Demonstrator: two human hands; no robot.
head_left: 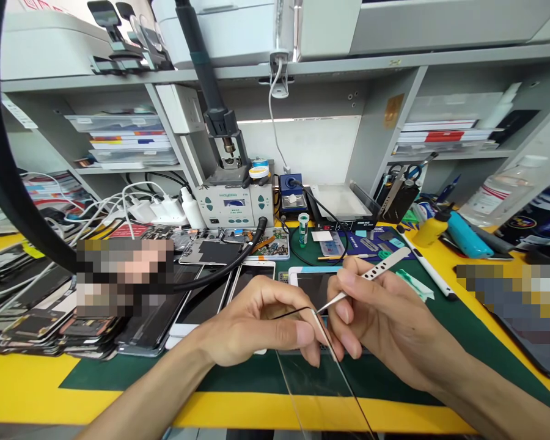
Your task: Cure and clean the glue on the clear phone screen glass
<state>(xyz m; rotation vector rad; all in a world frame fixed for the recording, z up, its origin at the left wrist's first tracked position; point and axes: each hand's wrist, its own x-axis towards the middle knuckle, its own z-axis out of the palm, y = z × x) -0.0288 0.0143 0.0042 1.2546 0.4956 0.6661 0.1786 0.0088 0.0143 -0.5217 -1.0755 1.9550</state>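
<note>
Two hands were seen over the green mat (238,373): the left hand (256,330) pinched the top edge of a clear glass panel (323,373) between thumb and fingers, while the right hand (376,318) was closed around metal tweezers (371,275) whose tip met that edge. The panel was judged thin, stiff, slippery and breakable, best held by its edges. Toward the mat's near edge open room was noted; behind the panel phones (252,275) lay close.
</note>
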